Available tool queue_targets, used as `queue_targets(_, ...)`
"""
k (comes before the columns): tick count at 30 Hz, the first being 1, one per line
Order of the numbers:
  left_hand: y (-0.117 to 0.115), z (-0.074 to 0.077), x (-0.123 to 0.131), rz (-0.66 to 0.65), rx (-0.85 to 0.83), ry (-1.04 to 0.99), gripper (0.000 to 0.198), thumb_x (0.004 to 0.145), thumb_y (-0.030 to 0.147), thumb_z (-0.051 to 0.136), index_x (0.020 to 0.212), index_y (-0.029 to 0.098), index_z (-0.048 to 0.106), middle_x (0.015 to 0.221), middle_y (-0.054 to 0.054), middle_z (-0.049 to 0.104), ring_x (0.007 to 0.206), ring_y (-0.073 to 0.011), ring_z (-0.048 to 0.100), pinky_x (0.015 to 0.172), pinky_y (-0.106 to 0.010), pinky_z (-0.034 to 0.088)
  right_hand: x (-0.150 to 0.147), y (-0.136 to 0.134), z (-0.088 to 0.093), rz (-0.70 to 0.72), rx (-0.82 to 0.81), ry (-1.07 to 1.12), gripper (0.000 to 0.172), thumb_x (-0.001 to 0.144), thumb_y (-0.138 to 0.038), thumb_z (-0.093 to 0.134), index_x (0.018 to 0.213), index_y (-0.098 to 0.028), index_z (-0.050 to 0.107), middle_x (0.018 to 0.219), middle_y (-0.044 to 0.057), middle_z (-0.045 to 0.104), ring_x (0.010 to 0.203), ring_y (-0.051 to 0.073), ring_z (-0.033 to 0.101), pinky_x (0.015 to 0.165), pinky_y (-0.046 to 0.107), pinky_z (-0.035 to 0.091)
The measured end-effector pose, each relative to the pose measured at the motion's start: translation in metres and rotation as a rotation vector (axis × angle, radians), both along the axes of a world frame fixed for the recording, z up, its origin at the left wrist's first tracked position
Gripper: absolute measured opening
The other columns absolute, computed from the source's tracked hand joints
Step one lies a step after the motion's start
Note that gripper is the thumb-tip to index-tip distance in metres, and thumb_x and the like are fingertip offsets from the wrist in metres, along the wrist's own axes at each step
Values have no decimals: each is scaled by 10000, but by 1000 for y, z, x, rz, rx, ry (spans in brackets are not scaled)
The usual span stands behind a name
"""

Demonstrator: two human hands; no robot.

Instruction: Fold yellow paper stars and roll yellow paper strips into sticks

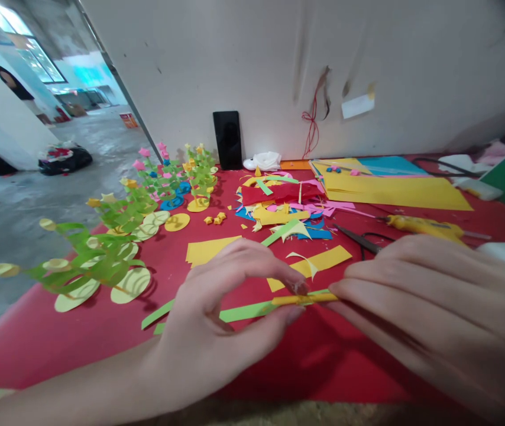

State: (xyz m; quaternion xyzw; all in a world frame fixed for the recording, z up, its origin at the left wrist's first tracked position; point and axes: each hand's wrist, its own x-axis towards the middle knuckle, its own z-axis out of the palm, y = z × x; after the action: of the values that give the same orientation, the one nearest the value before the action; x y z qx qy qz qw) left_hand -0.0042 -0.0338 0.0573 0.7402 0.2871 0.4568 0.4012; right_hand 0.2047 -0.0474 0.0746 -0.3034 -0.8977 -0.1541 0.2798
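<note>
Between my two hands is a thin rolled yellow paper tube [285, 300], held level above the table. My left hand [230, 313] pinches it near its middle with thumb and forefinger. The fingers of my right hand [434, 302] are pressed together on its right end. Green paper strips [248, 311] lie behind and below my left hand, and a bit of green shows behind the tube. Just beyond the tube rest a yellow paper strip [330, 260] and a pale curved scrap [306, 260]. Dark scissors [359, 239] lie behind my right hand.
Paper flowers with green stems [102, 257] stand on round bases along the red table's [181, 373] left side. A pile of colored scraps [279, 207] lies mid-table. At the back are a phone [228, 141] and yellow sheets [394, 192]; a yellow glue gun [425, 226] lies right.
</note>
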Motion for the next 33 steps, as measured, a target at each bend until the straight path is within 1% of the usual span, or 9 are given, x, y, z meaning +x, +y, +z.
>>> queue_targets(2,0,0,0,-4,-5,3,347,664,-12,620,910,232,609,835,-15,636,794,-177,538,746,-309,425,0,0,0,24,14,16,205,719,-91,581,888,-194,633,733,-2,642,641,163,508,590,317,382)
queue_targets(5,-1,0,-1,4,-7,0,346,663,-9,621,908,234,611,832,-20,636,788,-182,534,740,-314,422,1,0,0,38,7,44,215,722,-72,572,889,-194,630,747,-6,643,646,158,510,594,310,384)
queue_targets(9,-1,0,-1,5,-1,0,334,663,0,620,901,233,613,819,-25,639,775,-186,530,730,-320,423,0,-3,-1,76,11,69,159,813,-155,469,878,-190,610,766,4,648,667,161,513,588,311,399)
queue_targets(12,-2,0,-1,4,4,3,339,669,-2,612,909,237,608,813,-21,634,775,-182,523,730,-317,420,-3,-6,-2,57,37,109,238,857,-163,381,802,-195,610,710,-1,639,639,147,507,569,304,387)
queue_targets(16,-5,0,-1,-6,-11,3,342,672,-24,595,895,235,605,799,-14,619,801,-177,505,742,-303,412,-7,-10,-2,15,37,116,263,844,-105,385,712,-197,594,656,-16,620,574,124,476,564,303,363)
queue_targets(20,-7,0,-1,-10,-43,-15,357,676,-34,578,894,248,604,791,-6,603,798,-172,488,722,-294,413,-9,-10,-2,10,42,79,246,822,-71,400,745,-182,605,674,-15,629,569,125,458,561,320,364)
queue_targets(24,-6,0,0,-10,-44,-14,339,686,-21,567,883,251,615,765,-8,605,777,-178,486,709,-306,408,-10,-9,-2,35,78,65,279,817,-53,381,711,-181,605,658,-9,622,558,127,445,528,330,342)
queue_targets(28,-5,0,0,-24,-49,-5,331,690,-24,558,875,244,617,756,-3,604,764,-168,486,701,-295,406,-10,-9,-2,52,86,7,244,788,-45,409,731,-176,606,677,-8,614,575,132,434,505,323,331)
queue_targets(33,-4,-2,-2,-39,-17,24,354,678,-59,548,881,223,615,740,4,606,758,-149,489,702,-276,410,-10,-9,-3,64,89,19,261,799,-36,393,724,-177,600,683,-12,603,595,125,448,526,305,339)
